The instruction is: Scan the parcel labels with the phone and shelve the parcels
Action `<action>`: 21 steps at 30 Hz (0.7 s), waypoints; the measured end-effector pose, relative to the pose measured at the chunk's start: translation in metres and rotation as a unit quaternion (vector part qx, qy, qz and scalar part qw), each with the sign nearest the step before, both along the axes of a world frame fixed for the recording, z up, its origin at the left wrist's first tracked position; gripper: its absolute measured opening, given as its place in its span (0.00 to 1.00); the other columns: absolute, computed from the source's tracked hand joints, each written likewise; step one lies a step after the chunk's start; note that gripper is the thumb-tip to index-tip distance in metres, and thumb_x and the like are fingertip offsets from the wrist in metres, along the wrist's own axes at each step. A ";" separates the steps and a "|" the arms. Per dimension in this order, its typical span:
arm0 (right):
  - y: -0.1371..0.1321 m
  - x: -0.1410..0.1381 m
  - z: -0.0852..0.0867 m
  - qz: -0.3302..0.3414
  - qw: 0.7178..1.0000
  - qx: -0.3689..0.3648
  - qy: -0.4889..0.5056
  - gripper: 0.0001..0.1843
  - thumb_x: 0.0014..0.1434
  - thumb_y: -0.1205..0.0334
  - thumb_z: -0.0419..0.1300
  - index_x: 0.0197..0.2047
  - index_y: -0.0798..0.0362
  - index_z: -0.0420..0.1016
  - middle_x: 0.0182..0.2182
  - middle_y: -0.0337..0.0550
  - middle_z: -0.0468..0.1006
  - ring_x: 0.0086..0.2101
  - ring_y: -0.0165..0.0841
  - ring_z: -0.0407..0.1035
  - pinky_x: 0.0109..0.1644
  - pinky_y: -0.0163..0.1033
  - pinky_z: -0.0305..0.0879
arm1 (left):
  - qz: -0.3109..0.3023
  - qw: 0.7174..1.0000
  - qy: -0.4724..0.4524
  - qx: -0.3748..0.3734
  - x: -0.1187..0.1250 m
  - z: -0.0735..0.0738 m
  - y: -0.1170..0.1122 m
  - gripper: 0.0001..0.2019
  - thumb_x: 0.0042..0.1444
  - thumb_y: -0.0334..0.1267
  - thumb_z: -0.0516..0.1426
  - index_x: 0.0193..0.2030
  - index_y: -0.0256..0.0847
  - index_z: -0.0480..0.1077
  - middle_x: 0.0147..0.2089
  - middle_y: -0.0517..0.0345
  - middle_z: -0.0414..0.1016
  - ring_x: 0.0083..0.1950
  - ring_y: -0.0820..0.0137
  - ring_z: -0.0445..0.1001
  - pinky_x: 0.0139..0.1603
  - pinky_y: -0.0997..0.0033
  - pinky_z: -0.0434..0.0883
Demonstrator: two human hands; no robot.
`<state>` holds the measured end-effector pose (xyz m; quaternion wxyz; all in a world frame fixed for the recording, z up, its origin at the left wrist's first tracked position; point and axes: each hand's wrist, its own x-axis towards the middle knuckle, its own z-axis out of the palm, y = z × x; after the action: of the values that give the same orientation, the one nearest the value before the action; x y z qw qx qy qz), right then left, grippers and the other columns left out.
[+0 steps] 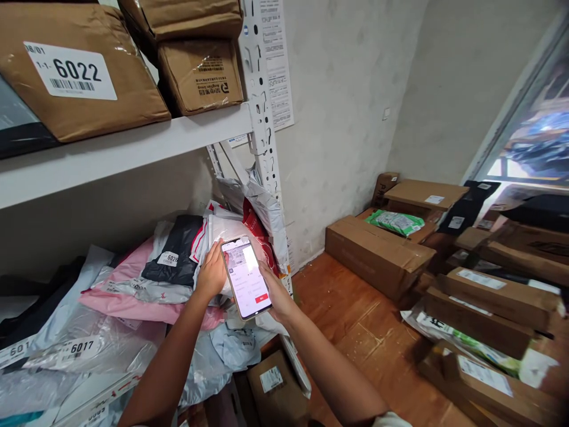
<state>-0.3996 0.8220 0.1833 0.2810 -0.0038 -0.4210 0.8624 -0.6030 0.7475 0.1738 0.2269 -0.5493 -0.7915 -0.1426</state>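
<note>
A smartphone (246, 279) with a lit screen is held upright in front of the shelf. Its screen has a picture at the top and a red button low down. My left hand (212, 271) grips the phone's left edge, fingers partly hidden behind it. On the right edge, my right hand (276, 292) is closed around the phone as well. Just behind the phone lies a white and red mailing bag (229, 228). To the left rest a dark parcel bag (178, 252) labelled 6026 and a pink parcel bag (133, 267).
Above runs a white shelf board (133, 151) bearing a carton (84, 65) labelled 6022. The perforated shelf post (264, 118) stands right of it. Several cartons (377, 255) lie on the brown floor (342, 314) at the right. A box (278, 385) sits below the shelf.
</note>
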 end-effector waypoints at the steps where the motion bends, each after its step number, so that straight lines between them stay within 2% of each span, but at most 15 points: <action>1: 0.000 0.000 0.000 0.003 1.000 0.002 0.001 0.24 0.53 0.39 0.66 0.44 0.47 0.75 0.36 0.41 0.84 0.33 0.42 0.78 0.35 0.43 0.70 | 0.001 1.000 0.004 -0.001 -0.001 -0.001 0.000 0.27 0.65 0.41 0.48 0.68 0.31 0.59 0.75 0.43 0.49 0.77 0.60 0.44 0.75 0.56 0.53; 4: 0.000 0.001 -0.001 0.012 1.000 0.006 0.005 0.22 0.56 0.41 0.64 0.45 0.47 0.74 0.35 0.41 0.83 0.32 0.40 0.77 0.35 0.43 0.70 | 0.000 1.000 0.016 0.000 -0.004 -0.004 0.001 0.27 0.65 0.41 0.48 0.68 0.31 0.59 0.75 0.43 0.49 0.77 0.60 0.43 0.75 0.56 0.52; 7: 0.001 0.010 0.001 0.037 0.999 0.008 0.006 0.21 0.53 0.49 0.66 0.48 0.47 0.72 0.37 0.41 0.83 0.33 0.40 0.78 0.37 0.43 0.71 | -0.011 0.999 0.025 0.017 -0.006 -0.007 0.002 0.27 0.66 0.40 0.47 0.69 0.30 0.58 0.75 0.42 0.49 0.77 0.59 0.45 0.75 0.55 0.53; 11: 0.002 0.034 0.001 0.132 0.991 0.012 0.015 0.43 0.39 0.69 0.68 0.60 0.44 0.63 0.44 0.41 0.82 0.38 0.44 0.80 0.46 0.50 0.73 | -0.031 0.998 0.020 0.055 -0.006 -0.009 0.002 0.27 0.68 0.37 0.42 0.71 0.30 0.54 0.75 0.43 0.51 0.76 0.58 0.47 0.74 0.50 0.55; 13: 0.002 0.044 -0.002 0.146 0.989 0.016 0.022 0.49 0.38 0.73 0.67 0.63 0.42 0.58 0.48 0.40 0.81 0.44 0.44 0.79 0.51 0.50 0.71 | -0.031 0.997 0.014 0.062 -0.007 -0.011 0.002 0.28 0.68 0.37 0.41 0.72 0.31 0.51 0.75 0.44 0.51 0.76 0.59 0.48 0.74 0.49 0.55; 18: 0.002 0.058 -0.012 0.102 0.994 0.029 0.027 0.54 0.41 0.71 0.70 0.69 0.41 0.52 0.62 0.43 0.71 0.60 0.45 0.67 0.60 0.50 0.65 | -0.025 0.997 0.009 0.069 -0.010 -0.015 0.004 0.28 0.68 0.38 0.42 0.73 0.34 0.51 0.75 0.47 0.50 0.76 0.59 0.48 0.74 0.49 0.53; 21: 0.003 0.062 -0.020 0.090 0.994 0.049 0.020 0.54 0.44 0.66 0.72 0.70 0.40 0.50 0.67 0.45 0.64 0.64 0.47 0.60 0.60 0.53 0.65 | -0.025 0.997 -0.001 0.075 -0.009 -0.017 0.004 0.28 0.68 0.38 0.43 0.74 0.37 0.49 0.76 0.49 0.49 0.76 0.59 0.48 0.74 0.48 0.53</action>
<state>-0.3378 0.8246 0.1631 0.2104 0.0656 -0.4560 0.8623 -0.6123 0.7513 0.1571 0.2628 -0.5504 -0.7646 -0.2084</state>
